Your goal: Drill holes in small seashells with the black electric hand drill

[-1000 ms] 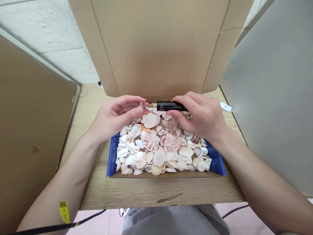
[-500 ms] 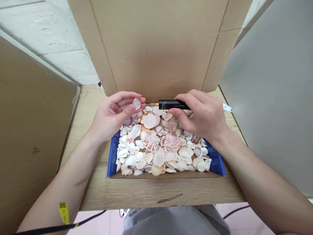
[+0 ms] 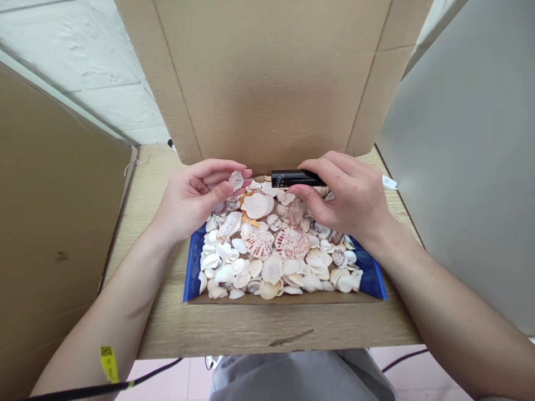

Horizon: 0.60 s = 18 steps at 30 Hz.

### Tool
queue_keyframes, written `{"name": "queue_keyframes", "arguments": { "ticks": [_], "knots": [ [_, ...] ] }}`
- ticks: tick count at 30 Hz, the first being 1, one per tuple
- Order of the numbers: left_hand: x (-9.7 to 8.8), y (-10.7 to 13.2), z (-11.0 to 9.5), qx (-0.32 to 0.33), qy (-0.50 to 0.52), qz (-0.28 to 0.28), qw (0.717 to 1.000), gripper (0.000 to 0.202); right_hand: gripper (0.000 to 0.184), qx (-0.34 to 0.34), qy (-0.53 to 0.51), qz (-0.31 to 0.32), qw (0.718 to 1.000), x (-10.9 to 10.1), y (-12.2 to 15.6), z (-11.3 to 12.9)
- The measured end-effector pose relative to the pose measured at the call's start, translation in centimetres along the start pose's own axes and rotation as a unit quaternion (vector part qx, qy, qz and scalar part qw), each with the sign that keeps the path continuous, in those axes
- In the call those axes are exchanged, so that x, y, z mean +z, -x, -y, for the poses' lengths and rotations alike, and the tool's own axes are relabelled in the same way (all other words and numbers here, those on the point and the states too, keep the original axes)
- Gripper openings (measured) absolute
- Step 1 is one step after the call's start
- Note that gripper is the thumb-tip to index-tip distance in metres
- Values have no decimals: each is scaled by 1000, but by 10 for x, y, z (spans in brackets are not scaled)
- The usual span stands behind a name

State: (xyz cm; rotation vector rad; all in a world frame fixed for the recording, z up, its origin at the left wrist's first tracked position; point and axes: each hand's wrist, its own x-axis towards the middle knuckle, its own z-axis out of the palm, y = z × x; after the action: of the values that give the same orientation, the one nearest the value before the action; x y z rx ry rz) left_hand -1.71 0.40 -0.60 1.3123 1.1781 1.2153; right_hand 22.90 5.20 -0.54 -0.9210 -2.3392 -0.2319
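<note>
My left hand [image 3: 203,189] pinches a small pale seashell [image 3: 236,180] between thumb and fingers, above the far left of the box. In my right hand [image 3: 345,192] is a slim black mini drill [image 3: 298,178], held level with its brass chuck pointing left. The thin bit reaches the shell's face; whether it has pierced the shell I cannot tell. Below both hands, a shallow cardboard box [image 3: 194,273] with blue side walls is full of loose shells. Several of these, such as a large white shell [image 3: 256,206] and a scallop shell [image 3: 272,269], carry small dark holes or dots.
An upright cardboard panel [image 3: 271,83] rises behind the box. Brown board [image 3: 58,184] stands at the left and a grey panel [image 3: 468,167] at the right. The wooden table's front edge [image 3: 276,334] lies near my lap. A black cable with a yellow tag [image 3: 109,365] crosses the lower left.
The shell in my left hand has shifted slightly right and down and turned more toward the camera, against the bit. My right hand and the drill have hardly moved.
</note>
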Motion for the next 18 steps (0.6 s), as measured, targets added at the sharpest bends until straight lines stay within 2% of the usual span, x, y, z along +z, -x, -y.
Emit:
{"name": "queue_keyframes", "arguments": {
  "ticks": [18],
  "knots": [
    [-5,0,3,18,-35,43,998,22,18,-6,-6,-51,999,0,-3,-2]
  ]
}}
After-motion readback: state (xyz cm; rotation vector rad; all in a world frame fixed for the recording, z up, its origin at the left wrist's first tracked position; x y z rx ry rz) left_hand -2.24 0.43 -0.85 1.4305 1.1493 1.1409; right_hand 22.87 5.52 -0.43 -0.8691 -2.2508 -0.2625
